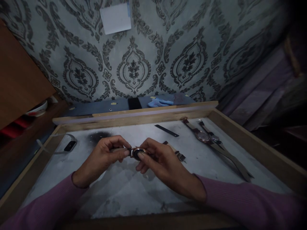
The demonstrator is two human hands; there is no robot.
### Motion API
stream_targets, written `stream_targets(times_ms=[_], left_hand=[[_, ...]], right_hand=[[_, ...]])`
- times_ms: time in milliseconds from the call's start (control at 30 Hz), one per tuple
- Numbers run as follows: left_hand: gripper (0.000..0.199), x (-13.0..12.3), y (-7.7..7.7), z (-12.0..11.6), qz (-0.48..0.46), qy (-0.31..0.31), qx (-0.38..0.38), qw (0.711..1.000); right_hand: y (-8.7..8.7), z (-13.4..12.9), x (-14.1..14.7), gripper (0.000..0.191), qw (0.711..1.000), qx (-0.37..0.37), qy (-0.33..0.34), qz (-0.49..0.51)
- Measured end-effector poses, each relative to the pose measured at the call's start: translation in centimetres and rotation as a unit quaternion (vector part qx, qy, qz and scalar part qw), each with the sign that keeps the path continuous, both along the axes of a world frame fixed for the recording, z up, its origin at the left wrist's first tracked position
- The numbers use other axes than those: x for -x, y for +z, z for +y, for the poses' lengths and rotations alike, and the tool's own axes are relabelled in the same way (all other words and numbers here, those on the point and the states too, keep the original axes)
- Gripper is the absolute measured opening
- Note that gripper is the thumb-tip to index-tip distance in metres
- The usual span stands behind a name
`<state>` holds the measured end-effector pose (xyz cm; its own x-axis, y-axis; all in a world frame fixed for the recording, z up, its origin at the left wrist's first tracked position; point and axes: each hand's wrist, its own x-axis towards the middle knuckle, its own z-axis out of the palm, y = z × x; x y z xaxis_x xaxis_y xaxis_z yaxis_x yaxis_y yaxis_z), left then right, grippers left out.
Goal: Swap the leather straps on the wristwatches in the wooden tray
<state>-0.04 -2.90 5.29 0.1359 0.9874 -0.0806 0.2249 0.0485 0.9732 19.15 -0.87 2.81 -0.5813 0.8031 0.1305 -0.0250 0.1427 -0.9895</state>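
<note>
Near the middle of a wood-framed white tray, my right hand (pixel 159 158) is closed on a round watch case (pixel 137 153) with a dark face and gold-coloured rim, its thumb across the face. My left hand (pixel 109 154) pinches a watch strap (pixel 117 149) whose end meets the left side of the case. Whether strap and case are joined cannot be made out. Just behind my right hand, short strap pieces (pixel 179 155) lie on the white surface, partly hidden by the hand.
The wooden tray rim (pixel 144 112) surrounds the work surface. A rectangular watch (pixel 70 145) lies left, a dark flat strip (pixel 167 130) behind, and a round watch (pixel 203 136) with long straps right. Beyond the rim are a blue cloth (pixel 160 102) and a black flat object (pixel 134 103).
</note>
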Motion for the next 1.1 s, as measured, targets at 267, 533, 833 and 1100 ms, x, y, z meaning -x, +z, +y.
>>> stream_targets(times_ms=[267, 533, 833, 1100], left_hand=[[0.012, 0.3, -0.19, -0.22, -0.009, 0.005, -0.006, 1.0], [0.011, 0.39, -0.41, -0.18, -0.008, 0.002, -0.01, 1.0], [0.009, 0.2, -0.51, -0.11, -0.021, 0.002, -0.017, 1.0], [0.008, 0.34, -0.6, -0.07, -0.007, 0.003, -0.023, 1.0]], right_hand=[[0.1, 0.02, -0.02, 0.021, 1.0, 0.001, 0.005, -0.003], [0.26, -0.13, 0.01, 0.017, 1.0, 0.002, 0.005, -0.008], [0.02, -0.06, -0.02, 0.016, 1.0, -0.002, 0.007, -0.001], [0.05, 0.05, 0.03, 0.017, 1.0, 0.011, 0.003, -0.003]])
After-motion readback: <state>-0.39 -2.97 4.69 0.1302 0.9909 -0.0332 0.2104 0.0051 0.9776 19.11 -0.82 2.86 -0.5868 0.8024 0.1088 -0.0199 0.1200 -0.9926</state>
